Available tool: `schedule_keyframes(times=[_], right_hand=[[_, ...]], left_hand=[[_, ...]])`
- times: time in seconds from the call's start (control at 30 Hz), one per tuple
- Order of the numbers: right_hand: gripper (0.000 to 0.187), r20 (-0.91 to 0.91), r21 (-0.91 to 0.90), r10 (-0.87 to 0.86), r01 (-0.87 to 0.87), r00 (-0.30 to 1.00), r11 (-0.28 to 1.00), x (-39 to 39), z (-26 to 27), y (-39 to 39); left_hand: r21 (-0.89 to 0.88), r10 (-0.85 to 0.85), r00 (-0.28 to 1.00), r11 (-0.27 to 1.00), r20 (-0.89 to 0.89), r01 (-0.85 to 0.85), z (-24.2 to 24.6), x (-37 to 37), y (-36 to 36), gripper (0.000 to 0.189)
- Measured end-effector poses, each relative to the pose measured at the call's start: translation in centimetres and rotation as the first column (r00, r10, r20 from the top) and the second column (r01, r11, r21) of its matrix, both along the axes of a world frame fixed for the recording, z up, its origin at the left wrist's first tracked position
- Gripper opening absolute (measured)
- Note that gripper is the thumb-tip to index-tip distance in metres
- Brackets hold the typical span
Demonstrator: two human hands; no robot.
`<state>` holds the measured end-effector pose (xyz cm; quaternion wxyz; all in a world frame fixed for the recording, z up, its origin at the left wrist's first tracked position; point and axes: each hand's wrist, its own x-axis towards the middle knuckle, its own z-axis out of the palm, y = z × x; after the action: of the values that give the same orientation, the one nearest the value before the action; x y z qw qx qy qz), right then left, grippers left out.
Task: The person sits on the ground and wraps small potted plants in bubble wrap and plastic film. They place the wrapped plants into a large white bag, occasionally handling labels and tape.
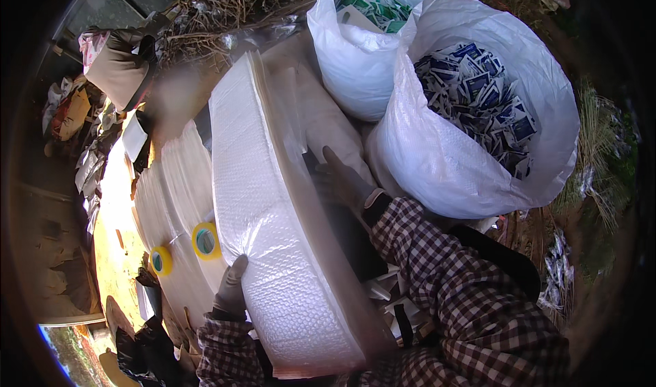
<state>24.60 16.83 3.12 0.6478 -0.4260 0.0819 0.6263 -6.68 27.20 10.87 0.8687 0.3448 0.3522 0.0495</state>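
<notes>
A long, thick stack of clear bubble-wrap sheets (292, 264) lies tilted in front of me, its layered edge facing right. My left hand (233, 287), in a pale glove, grips the stack's left edge; the thumb presses a dent into the top sheet and the fingers are hidden beneath. To the right of the stack is my gloved right hand (348, 179), fingers extended and apart, with nothing seen in it. It is close to loose plastic at the layered edge; whether it touches is unclear.
Two yellow tape rolls (206, 241) (161, 261) rest on more stacked plastic sheets (177, 192) at left. Two white woven sacks (353, 74) (435, 156) hold green-and-white and blue-and-white packets. A brown fabric item (115, 71) and dry twigs (230, 7) lie beyond.
</notes>
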Motion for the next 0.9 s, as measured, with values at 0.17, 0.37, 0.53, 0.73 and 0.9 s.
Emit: schedule_keyframes(times=[0.17,0.37,0.53,0.73,0.9], right_hand=[[0.075,0.399,0.328,-0.082,-0.059,0.913,0.943,-0.7,1.0,3.6],[0.051,0.429,0.435,-0.131,-0.078,0.894,0.897,5.3,5.6,13.4],[0.042,0.612,0.603,-0.203,-0.284,0.765,0.746,9.3,6.7,18.5],[0.051,0.492,0.320,-0.034,-0.145,0.870,0.936,8.7,-1.3,16.1],[0.059,0.683,0.132,-0.111,0.027,0.722,0.991,4.8,-6.1,8.4]], left_hand=[[-0.019,0.037,0.998,0.999,0.042,-0.036,2.5,0.0,-3.5,0.081],[0.312,-0.042,0.985,0.945,-0.170,0.094,3.2,-0.8,-2.4,0.093],[0.476,-0.057,0.978,0.867,-0.200,0.148,0.6,0.5,-0.3,0.089],[0.340,-0.090,0.986,0.931,-0.137,0.132,-6.6,4.2,2.7,0.069],[0.633,-0.117,0.941,0.713,-0.317,0.302,-11.3,4.5,1.7,0.056]])
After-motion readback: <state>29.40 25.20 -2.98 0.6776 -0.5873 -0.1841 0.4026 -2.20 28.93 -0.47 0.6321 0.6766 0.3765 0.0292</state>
